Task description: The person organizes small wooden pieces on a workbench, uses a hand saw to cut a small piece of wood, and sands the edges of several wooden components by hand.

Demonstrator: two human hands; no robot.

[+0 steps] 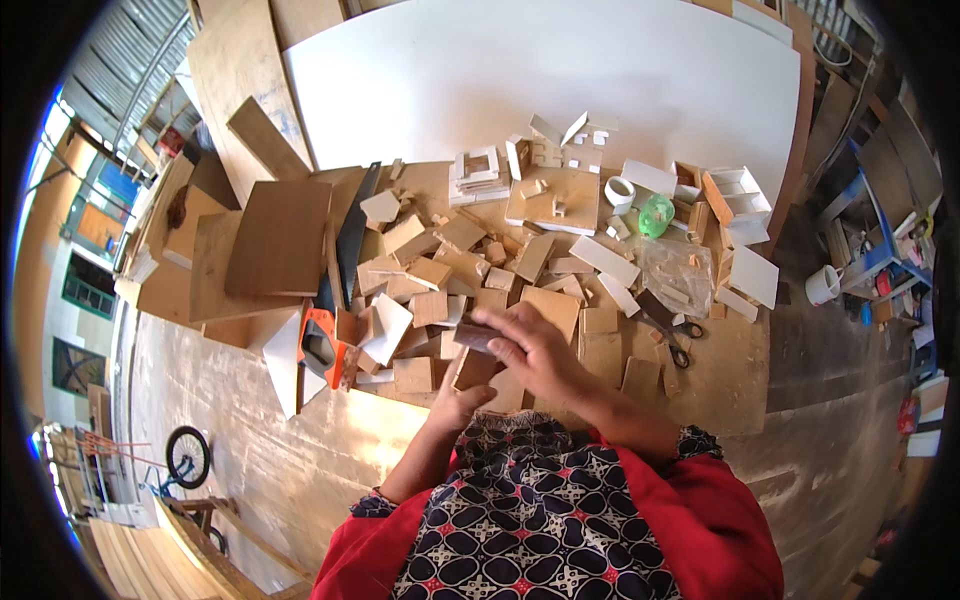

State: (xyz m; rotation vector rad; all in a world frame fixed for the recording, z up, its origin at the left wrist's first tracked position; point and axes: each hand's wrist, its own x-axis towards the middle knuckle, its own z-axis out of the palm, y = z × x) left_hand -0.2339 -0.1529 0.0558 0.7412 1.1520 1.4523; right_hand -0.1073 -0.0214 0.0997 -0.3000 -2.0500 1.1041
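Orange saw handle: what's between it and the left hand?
Head view: loose wooden blocks and an angular white piece lie between the orange saw handle and the left hand. Not bare.

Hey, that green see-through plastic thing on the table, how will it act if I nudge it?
The green plastic piece is probably light for its size, since it looks thin-walled and see-through. Its rounded outline suggests it might roll or slide, though the wood block on its right could stop it.
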